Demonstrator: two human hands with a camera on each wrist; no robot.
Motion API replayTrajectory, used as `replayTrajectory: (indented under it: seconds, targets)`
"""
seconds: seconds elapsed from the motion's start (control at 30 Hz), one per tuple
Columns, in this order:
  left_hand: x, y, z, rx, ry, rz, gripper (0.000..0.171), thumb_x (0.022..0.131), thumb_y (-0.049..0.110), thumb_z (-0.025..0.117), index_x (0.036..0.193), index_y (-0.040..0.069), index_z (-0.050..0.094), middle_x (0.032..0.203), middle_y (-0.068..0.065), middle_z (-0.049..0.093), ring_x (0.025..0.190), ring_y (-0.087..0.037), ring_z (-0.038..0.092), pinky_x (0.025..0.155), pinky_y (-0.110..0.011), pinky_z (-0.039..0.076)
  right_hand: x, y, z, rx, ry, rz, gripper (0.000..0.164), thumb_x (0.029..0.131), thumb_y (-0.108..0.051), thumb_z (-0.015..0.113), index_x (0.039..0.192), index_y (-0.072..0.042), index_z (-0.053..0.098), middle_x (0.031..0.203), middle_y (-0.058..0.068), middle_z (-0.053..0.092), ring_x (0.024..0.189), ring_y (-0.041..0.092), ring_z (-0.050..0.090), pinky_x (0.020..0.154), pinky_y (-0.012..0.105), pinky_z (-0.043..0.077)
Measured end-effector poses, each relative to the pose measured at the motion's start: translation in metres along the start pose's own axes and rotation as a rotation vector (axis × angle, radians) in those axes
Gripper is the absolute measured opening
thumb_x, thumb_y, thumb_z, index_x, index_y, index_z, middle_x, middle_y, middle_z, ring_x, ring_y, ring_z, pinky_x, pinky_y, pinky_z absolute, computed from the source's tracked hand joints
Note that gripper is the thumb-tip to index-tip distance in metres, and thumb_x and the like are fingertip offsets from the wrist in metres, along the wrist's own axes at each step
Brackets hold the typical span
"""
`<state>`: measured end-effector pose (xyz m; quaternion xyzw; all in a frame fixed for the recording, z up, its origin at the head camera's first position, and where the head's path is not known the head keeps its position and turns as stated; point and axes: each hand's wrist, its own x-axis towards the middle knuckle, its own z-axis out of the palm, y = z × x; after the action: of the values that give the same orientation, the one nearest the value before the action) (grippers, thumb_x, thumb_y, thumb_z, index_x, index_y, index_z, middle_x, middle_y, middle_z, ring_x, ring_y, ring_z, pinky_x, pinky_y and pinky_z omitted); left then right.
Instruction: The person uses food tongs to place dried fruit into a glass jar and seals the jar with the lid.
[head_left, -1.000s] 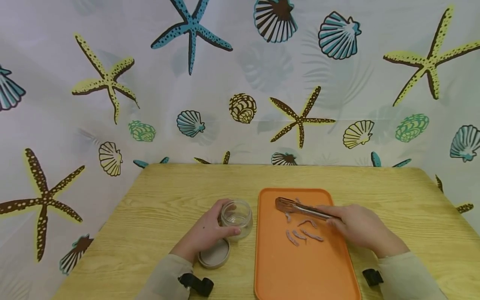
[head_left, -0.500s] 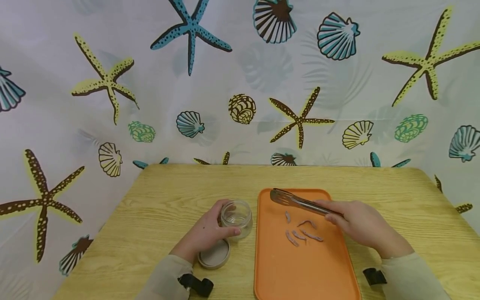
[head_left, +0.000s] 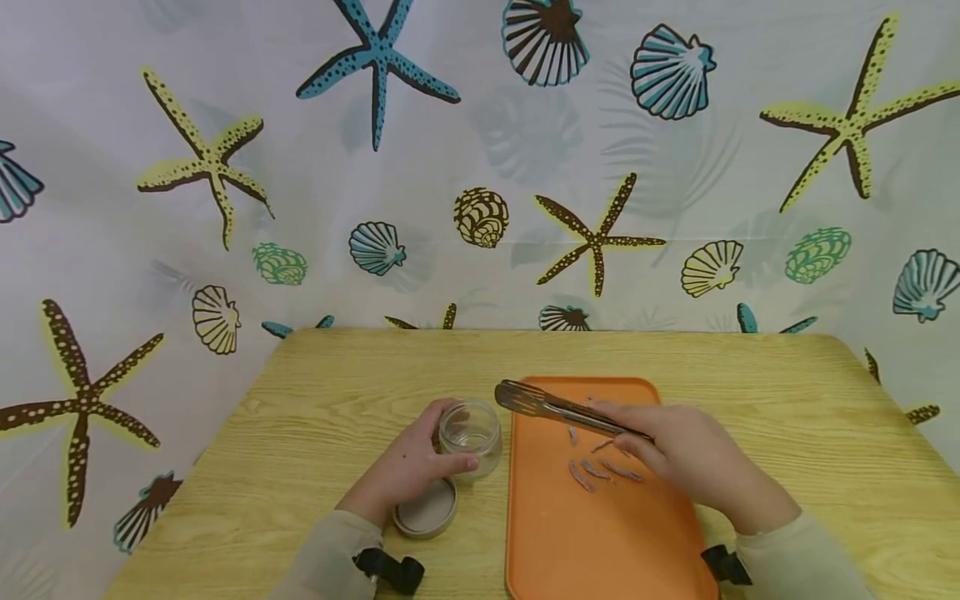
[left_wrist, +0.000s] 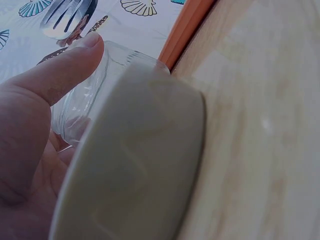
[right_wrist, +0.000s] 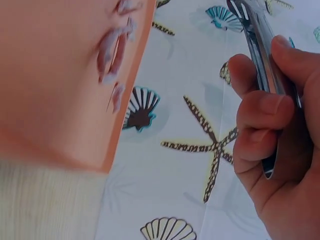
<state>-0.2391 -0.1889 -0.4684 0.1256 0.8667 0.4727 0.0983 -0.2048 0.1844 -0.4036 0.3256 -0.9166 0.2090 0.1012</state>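
My left hand (head_left: 408, 462) grips a clear glass jar (head_left: 472, 454) standing open-mouthed left of the orange tray (head_left: 607, 550). In my right hand (head_left: 693, 458) is a pair of metal tongs (head_left: 558, 410) with slotted heads, held over the tray. Their tips reach past the tray's left rim, close to the jar. In the left wrist view a pinkish bit (left_wrist: 75, 37) shows at the tongs' head (left_wrist: 67, 17). Several small greyish-pink strips (head_left: 580, 476) lie on the tray; the right wrist view shows them reddish, one strip (right_wrist: 107, 55) nearest the middle.
A round lid (head_left: 427, 510) rests on the wooden table (head_left: 337, 400) beside my left wrist; it looms pale (left_wrist: 135, 150) in the left wrist view. Cloth (head_left: 420, 192) printed with starfish and shells hangs behind and at both sides.
The tongs in my right hand have risen from the upper part of the tray and moved left towards the jar. One strip near the tray's top seems gone. My left hand keeps holding the jar.
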Motion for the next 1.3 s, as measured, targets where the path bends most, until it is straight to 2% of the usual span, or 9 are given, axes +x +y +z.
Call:
replayTrajectory:
  seconds: [0.2, 0.3, 0.4, 0.67, 0.9, 1.07, 1.23, 1.3]
  targets:
    - [-0.001, -0.001, -0.001, -0.006, 0.0, -0.009, 0.092, 0.082, 0.044, 0.085, 0.155, 0.02, 0.036, 0.147, 0.003, 0.053, 0.134, -0.023, 0.049, 0.109, -0.052, 0.036, 0.005, -0.019, 0.008, -0.01, 0.019, -0.053, 0.044, 0.096, -0.032, 0.071, 0.14, -0.029, 0.064, 0.124, -0.003, 0.07, 0.081, 0.011, 0.069, 0.056, 0.025, 0.046]
    - [-0.001, -0.001, -0.001, -0.005, 0.004, -0.009, 0.092, 0.081, 0.045, 0.085, 0.154, 0.021, 0.036, 0.147, 0.004, 0.053, 0.132, -0.022, 0.051, 0.108, -0.051, 0.038, 0.008, -0.023, 0.01, -0.011, 0.021, -0.054, 0.045, 0.096, -0.033, 0.071, 0.14, -0.03, 0.063, 0.125, -0.003, 0.07, 0.073, 0.009, 0.067, 0.055, 0.024, 0.044]
    - [-0.001, -0.001, 0.0, -0.003, 0.003, -0.005, 0.09, 0.081, 0.044, 0.085, 0.154, 0.021, 0.037, 0.147, 0.004, 0.052, 0.132, -0.021, 0.05, 0.108, -0.051, 0.038, 0.01, -0.025, 0.01, -0.008, 0.017, -0.05, 0.044, 0.097, -0.032, 0.069, 0.141, -0.03, 0.062, 0.12, -0.007, 0.071, 0.062, 0.001, 0.055, 0.053, 0.024, 0.04]
    - [0.0, -0.001, 0.001, -0.004, 0.0, -0.016, 0.089, 0.082, 0.042, 0.086, 0.154, 0.022, 0.037, 0.147, 0.002, 0.053, 0.134, -0.023, 0.048, 0.108, -0.053, 0.037, 0.013, -0.026, 0.012, -0.001, 0.006, -0.046, 0.044, 0.098, -0.032, 0.068, 0.142, -0.032, 0.061, 0.115, -0.011, 0.071, 0.053, -0.002, 0.042, 0.048, 0.023, 0.035]
    - [0.0, -0.002, 0.0, -0.007, 0.0, -0.001, 0.089, 0.083, 0.041, 0.085, 0.155, 0.021, 0.035, 0.147, 0.004, 0.052, 0.134, -0.022, 0.048, 0.108, -0.052, 0.037, 0.014, -0.025, 0.013, -0.009, 0.01, -0.053, 0.047, 0.099, -0.031, 0.068, 0.145, -0.03, 0.058, 0.114, -0.011, 0.071, 0.06, -0.002, 0.049, 0.05, 0.023, 0.038]
    - [0.0, -0.001, -0.001, -0.001, 0.006, -0.011, 0.089, 0.082, 0.043, 0.085, 0.154, 0.022, 0.036, 0.146, 0.003, 0.052, 0.131, -0.022, 0.05, 0.107, -0.052, 0.038, 0.015, -0.027, 0.011, -0.008, 0.001, -0.045, 0.049, 0.099, -0.031, 0.068, 0.146, -0.03, 0.056, 0.112, -0.009, 0.071, 0.059, -0.002, 0.048, 0.051, 0.023, 0.038]
    - [0.0, 0.0, -0.002, -0.005, 0.001, -0.011, 0.089, 0.082, 0.045, 0.085, 0.154, 0.024, 0.037, 0.146, 0.002, 0.052, 0.131, -0.023, 0.051, 0.107, -0.053, 0.038, 0.015, -0.026, 0.009, -0.002, -0.035, -0.002, 0.049, 0.099, -0.035, 0.067, 0.147, -0.032, 0.055, 0.102, -0.015, 0.069, 0.058, -0.003, 0.046, 0.051, 0.023, 0.039]
    - [0.0, 0.0, -0.002, -0.01, -0.005, -0.002, 0.088, 0.082, 0.045, 0.085, 0.153, 0.025, 0.038, 0.146, 0.003, 0.052, 0.131, -0.023, 0.051, 0.107, -0.053, 0.038, 0.013, -0.025, 0.008, 0.0, -0.052, 0.032, 0.05, 0.099, -0.035, 0.066, 0.148, -0.033, 0.054, 0.104, -0.015, 0.069, 0.055, -0.002, 0.044, 0.05, 0.024, 0.039]
